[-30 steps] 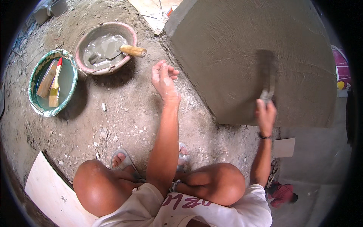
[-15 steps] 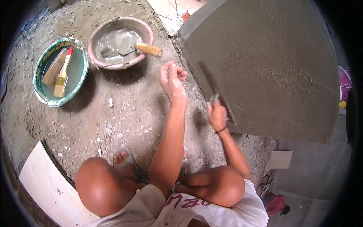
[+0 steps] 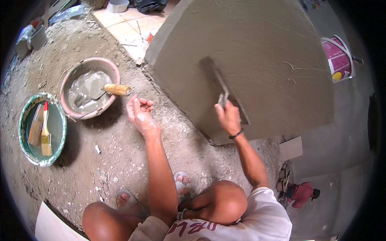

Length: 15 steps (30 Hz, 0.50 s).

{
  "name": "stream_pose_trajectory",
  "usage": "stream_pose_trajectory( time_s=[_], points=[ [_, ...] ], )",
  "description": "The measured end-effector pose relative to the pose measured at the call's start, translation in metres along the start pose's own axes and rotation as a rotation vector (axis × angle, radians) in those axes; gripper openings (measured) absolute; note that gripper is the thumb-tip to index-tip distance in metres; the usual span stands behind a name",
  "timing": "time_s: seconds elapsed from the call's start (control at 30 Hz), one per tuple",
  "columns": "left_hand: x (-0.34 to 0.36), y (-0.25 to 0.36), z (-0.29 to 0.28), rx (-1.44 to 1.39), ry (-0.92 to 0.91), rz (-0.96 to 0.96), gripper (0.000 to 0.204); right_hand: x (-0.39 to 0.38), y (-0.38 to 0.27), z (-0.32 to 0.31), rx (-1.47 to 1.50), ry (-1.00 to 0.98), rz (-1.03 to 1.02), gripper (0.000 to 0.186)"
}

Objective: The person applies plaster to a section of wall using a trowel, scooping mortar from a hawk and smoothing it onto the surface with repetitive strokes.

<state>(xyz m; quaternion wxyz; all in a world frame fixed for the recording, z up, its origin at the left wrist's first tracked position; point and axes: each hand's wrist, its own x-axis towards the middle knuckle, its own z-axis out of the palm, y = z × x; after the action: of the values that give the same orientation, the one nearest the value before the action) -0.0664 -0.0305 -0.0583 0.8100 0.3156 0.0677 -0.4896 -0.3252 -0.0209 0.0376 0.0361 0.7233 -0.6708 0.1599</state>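
My right hand (image 3: 229,118) grips a flat plastering trowel (image 3: 212,69), its long blade against the grey cement-coated surface (image 3: 277,76). The plaster there looks damp and mostly smooth, with some raised ridges toward the right. My left hand (image 3: 142,115) hangs over the dirt ground, palm partly up, fingers loosely curled and apart; it holds nothing and has pale cement smears on it. Just beyond its fingertips is the wooden handle of a small trowel (image 3: 117,89), whose blade rests in wet cement inside a pinkish bowl (image 3: 115,72).
At the left, a green-rimmed tub (image 3: 63,141) of water holds a paintbrush (image 3: 46,132) and a wooden-backed float (image 3: 36,125). Pale tiles (image 3: 120,30) lie beyond the bowl. A purple-and-white bucket (image 3: 338,59) stands far right. Another person (image 3: 300,193) is at the lower right.
My right hand and the trowel have moved slightly up along the plaster, the blade now lying farther in from its left edge. The view has turned right, shifting bowl and tub left and down.
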Motion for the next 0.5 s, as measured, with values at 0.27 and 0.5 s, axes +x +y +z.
stream_pose_trajectory(
  time_s=[0.27,0.5],
  points=[
    [-0.017,-0.011,0.019,-0.021,-0.041,-0.023,0.02,0.01,0.003,-0.205,0.437,0.14,0.137,0.025],
    [-0.023,-0.016,0.024,-0.032,-0.061,-0.022,0.02,-0.031,0.04,-0.32,0.527,0.457,0.239,0.024]
  ],
)
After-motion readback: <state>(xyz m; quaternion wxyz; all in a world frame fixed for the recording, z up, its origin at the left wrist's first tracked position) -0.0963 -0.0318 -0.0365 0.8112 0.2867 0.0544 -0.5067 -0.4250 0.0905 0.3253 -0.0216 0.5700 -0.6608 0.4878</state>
